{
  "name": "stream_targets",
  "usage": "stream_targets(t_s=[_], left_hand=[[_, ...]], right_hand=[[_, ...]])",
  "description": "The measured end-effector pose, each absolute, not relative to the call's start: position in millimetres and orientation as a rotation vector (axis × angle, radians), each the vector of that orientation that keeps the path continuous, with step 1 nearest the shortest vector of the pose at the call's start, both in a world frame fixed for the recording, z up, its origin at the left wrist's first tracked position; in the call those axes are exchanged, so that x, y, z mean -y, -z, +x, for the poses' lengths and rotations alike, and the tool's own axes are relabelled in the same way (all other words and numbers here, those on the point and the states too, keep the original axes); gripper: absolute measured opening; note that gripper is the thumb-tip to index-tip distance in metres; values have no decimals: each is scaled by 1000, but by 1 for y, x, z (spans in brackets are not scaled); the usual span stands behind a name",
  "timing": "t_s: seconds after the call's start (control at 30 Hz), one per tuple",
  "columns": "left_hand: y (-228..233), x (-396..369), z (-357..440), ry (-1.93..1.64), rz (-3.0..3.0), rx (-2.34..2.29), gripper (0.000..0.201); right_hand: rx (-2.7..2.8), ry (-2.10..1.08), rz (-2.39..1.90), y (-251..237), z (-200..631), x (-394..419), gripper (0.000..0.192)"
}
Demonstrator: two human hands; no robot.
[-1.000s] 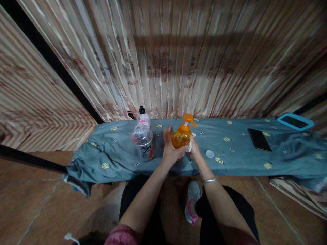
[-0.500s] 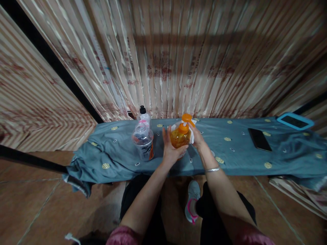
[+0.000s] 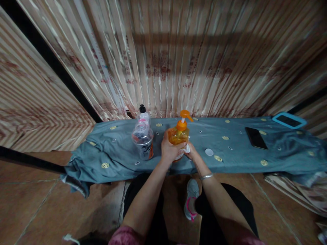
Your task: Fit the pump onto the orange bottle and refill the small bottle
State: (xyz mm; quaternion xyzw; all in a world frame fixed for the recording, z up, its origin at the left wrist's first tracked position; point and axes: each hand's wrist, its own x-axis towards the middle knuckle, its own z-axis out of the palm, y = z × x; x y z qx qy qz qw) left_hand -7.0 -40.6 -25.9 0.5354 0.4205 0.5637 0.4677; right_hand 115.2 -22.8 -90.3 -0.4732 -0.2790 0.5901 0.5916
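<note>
Both forearms reach fwd, bare, converging toward centre w/ elbows low near the frame bottom. L hand (image 3: 170,149) is curled, fingers wrapped round and thumb up, palm facing inward to the R. R hand (image 3: 191,154) sits just beside it, lower, fingers tucked and partly hidden; a bangle rings the R wrist.

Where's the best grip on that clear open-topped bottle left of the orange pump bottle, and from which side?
Judging by its pose, grip the clear bottle round its wide lower body, from the near left. It stands upright and its neck is narrow. The left hand and orange pump bottle crowd its right; the black-capped bottle stands close behind.
</note>
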Motion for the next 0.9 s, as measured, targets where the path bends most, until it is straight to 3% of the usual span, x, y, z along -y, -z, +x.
stream_targets(t_s=[0.57,0.9], left_hand=[[10,33,-23,-1563,1262,-995,66],[15,32,-22,-1536,1328,-1035,67]], right_hand=[[62,-1556,-809,99,51,69,30],[360,-1590,-1185,105,44,127,32]])
